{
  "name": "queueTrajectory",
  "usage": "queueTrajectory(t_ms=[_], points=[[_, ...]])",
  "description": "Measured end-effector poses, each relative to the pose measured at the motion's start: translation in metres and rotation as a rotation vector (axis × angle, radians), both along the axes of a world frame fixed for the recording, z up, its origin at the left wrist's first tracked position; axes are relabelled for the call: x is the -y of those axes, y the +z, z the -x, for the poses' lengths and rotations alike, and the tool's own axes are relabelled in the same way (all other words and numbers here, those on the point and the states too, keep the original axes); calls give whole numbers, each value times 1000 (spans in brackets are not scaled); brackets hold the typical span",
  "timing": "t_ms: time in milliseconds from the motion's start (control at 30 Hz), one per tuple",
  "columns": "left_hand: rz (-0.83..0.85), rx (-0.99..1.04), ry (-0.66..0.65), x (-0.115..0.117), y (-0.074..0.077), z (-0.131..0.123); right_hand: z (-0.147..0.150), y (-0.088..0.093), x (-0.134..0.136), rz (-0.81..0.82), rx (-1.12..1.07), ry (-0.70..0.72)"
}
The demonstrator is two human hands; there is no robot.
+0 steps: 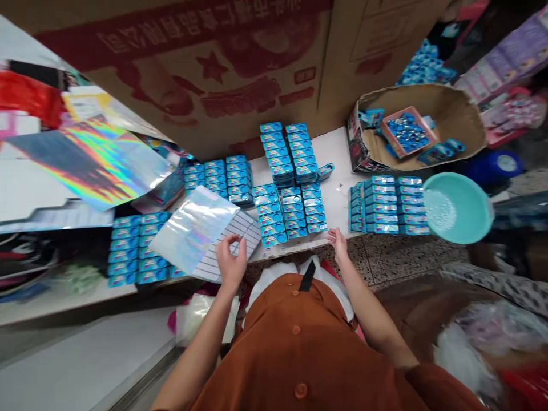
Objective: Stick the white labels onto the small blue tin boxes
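Beside my left grip [232,260] I see a sheet [192,225] that looks like smooth plastic film, very glossy, with a silvery rainbow shine. The small blue boxes [270,214] look like printed card with a glossy face. The bench [337,206] is smooth, the big carton [257,74] is matt cardboard, the basin [468,202] is smooth plastic, and my shirt [295,359] is matt cloth.

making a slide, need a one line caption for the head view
Left hand over striped paper, right hand at the edge of a white table stacked with blue boxes.
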State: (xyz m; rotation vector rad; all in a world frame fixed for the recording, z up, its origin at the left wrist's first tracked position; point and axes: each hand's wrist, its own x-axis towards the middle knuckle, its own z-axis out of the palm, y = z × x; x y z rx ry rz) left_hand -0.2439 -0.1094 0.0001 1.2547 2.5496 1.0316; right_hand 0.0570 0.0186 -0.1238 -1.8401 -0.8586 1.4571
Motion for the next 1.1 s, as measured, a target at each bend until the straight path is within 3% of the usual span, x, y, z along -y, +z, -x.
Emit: queueTrajectory(t_ms=[167, 333, 433, 500, 600, 633, 700, 767, 900, 1000, 1100], points=[[28, -27, -99, 15, 0, 9, 7, -5, 0, -46, 69, -39], [27, -72, -66, 31, 4, 27, 32, -7, -1, -136, 187, -50], [-31, -120, -99, 34, 13, 23, 35, -6, 1, -183, 274, -73], [-74, -112, -252, 29, 20, 7, 33, -6, 3, -204, 302, -76], [-3, 59, -663, 8, 26, -40, 25, -9, 4, -222, 290, -45], [63, 137, -784, -4, 24, -59, 23, -11, 3, -230, 273, -23], [189, 276, -900, -34, 13, -97, 18, -14, 0, -251, 229, 40], [304, 362, -825, -67, -8, -129, 12, -19, -3, -278, 183, 119], [562, 346, -491, -121, -56, -169, -3, -29, -8, -307, 112, 288], [655, 238, -401, -138, -79, -180, -13, -40, -8, -299, 87, 368], [679, 192, -401, -142, -87, -184, -16, -48, -9, -314, 82, 427]])
